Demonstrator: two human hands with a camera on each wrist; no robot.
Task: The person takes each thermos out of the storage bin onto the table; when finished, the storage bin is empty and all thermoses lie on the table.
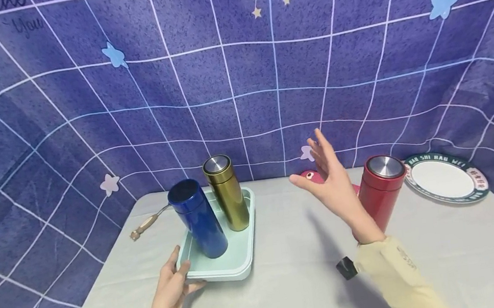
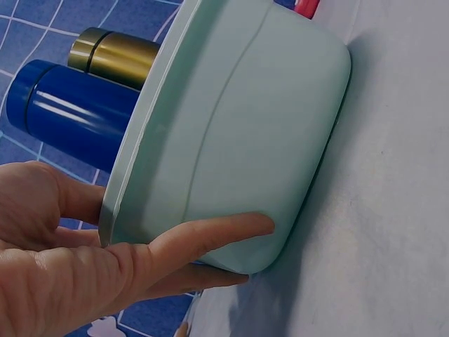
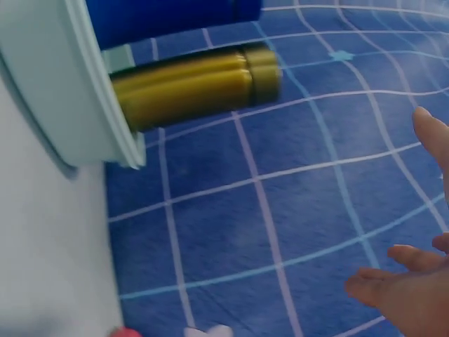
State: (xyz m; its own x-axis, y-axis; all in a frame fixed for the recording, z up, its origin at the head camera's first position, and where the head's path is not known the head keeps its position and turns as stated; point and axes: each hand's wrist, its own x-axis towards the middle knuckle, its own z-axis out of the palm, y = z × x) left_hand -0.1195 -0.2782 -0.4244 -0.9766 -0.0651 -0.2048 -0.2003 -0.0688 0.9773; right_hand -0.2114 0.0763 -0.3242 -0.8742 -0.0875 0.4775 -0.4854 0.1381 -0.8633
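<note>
A pale green plastic basin [image 1: 242, 265] stands at the left of the table, with a blue thermos [image 1: 201, 221] and a gold thermos [image 1: 230, 197] upright inside it. My left hand [image 1: 168, 289] grips the basin's near left corner; in the left wrist view its thumb lies over the rim [image 2: 130, 172] and the fingers spread under the outer wall. My right hand [image 1: 331, 182] is raised above the table, thumb and fingers apart, holding nothing. In the head view it overlaps a red object near the cloth. Just right of its wrist stands a red thermos [image 1: 381, 191].
A white plate [image 1: 444, 178] with a green patterned rim lies at the back right. Left of the basin is a wooden-handled tool [image 1: 147, 225] with a thin metal shaft. A small black block [image 1: 346, 268] appears beside the right sleeve. A blue checked cloth [image 1: 255, 71] hangs behind the table.
</note>
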